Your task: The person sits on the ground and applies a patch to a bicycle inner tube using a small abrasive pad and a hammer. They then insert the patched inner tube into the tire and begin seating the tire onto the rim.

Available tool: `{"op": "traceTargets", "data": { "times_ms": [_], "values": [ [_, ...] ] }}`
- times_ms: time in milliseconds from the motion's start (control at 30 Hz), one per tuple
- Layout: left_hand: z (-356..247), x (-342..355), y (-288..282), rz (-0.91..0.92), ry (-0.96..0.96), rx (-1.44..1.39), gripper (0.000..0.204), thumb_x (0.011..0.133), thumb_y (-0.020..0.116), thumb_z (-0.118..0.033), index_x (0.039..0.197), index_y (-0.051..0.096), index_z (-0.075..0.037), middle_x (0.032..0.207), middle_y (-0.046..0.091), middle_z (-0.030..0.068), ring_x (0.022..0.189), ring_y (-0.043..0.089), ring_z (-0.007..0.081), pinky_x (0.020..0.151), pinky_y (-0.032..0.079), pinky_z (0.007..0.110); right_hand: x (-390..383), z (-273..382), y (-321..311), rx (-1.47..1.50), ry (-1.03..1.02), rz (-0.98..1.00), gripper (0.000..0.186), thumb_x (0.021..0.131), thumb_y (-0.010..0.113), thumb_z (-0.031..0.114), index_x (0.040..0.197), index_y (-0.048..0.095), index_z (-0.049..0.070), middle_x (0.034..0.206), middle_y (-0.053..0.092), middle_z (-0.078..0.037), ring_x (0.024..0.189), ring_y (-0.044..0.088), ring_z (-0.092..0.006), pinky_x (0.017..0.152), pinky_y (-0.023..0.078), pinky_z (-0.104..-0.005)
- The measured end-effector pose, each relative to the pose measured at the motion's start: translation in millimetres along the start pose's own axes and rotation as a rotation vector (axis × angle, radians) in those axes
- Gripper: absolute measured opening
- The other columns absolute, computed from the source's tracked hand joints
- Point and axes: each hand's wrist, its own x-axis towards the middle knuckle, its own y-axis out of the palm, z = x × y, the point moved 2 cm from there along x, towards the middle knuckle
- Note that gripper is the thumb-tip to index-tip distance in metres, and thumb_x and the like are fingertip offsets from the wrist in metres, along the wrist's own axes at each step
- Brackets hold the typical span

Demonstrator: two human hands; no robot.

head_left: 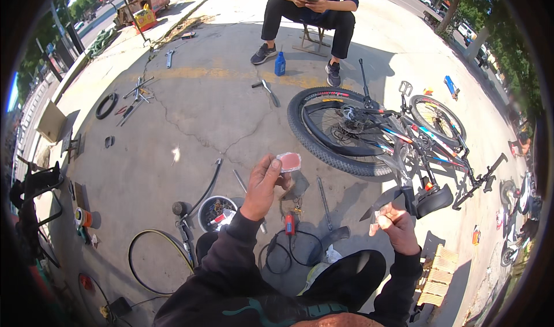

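Note:
My left hand point(262, 185) pinches an oval pink patch point(289, 162) on clear backing, held up in front of me. My right hand point(393, 226) is closed on a small scrap of clear film point(375, 222), lower and to the right. Just beyond that hand a bicycle point(404, 131) lies on its side, a dark tube hanging by its rear wheel point(320, 139). Below my hands sit a red tool point(289, 225) with a black cable and a bowl point(205, 216) of small items. A metal rod point(324, 197) lies between my hands.
A seated person point(314, 18) holds a phone, a blue bottle point(280, 64) at their feet. Scattered tools point(135, 99), a tire point(106, 105), a pump hose point(206, 191) and a looped hose point(134, 248) lie on the concrete point(190, 119). A slatted wooden piece point(437, 275) is at lower right.

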Motion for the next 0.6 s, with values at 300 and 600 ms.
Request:
{"op": "traceTargets", "data": {
  "times_ms": [300,600],
  "values": [
    [9,-3,33,0.089,-0.091,-0.101,0.035,0.107,0.050,-0.040,0.099,0.054,-0.006,0.085,0.060,0.0031,0.073,0.057,0.0102,0.068,0.048,0.026,-401,-164,-217,-1.424,1.139,-0.514,0.019,0.089,0.069,0.010,0.103,0.065,-0.001,0.087,0.071,-0.015,0.072,0.069,-0.0271,0.068,0.056,-0.0412],
    [19,-5,57,0.133,-0.149,-0.166,0.034,0.108,0.048,-0.038,0.108,0.056,-0.005,0.086,0.060,0.0031,0.072,0.057,0.0105,0.067,0.048,0.026,-66,-42,6,-0.227,0.034,-0.590,0.028,0.099,0.060,0.008,0.123,0.060,-0.006,0.102,0.070,-0.011,0.083,0.068,-0.0151,0.075,0.053,-0.0268]
  ]
}}
